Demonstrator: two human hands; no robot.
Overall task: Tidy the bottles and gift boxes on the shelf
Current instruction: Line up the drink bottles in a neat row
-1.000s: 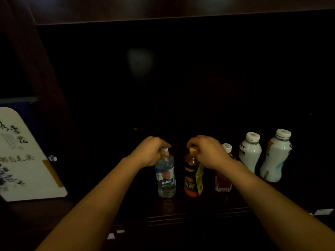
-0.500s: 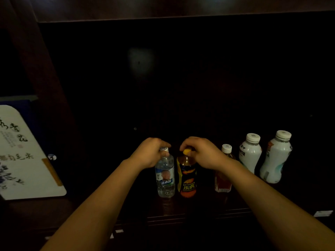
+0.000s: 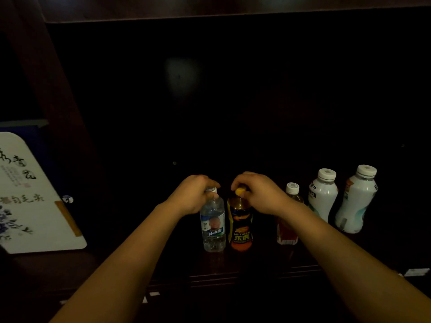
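Note:
On a dark wooden shelf stands a row of bottles. My left hand grips the cap of a clear water bottle with a blue label. My right hand grips the yellow cap of an orange Hi-Tiger drink bottle, which stands upright and touches the water bottle. To the right are a small red-labelled bottle, partly behind my right forearm, and two white milk bottles. A white gift box with calligraphy leans at the far left.
A dark back panel closes the shelf behind the bottles. A wooden upright separates the gift box's bay from the bottles. The shelf's front edge runs below the bottles. The light is very dim.
My right hand has slid the orange bottle left, away from the red-labelled bottle and up against the water bottle, turning its label to the front. My left hand kept hold of the water bottle.

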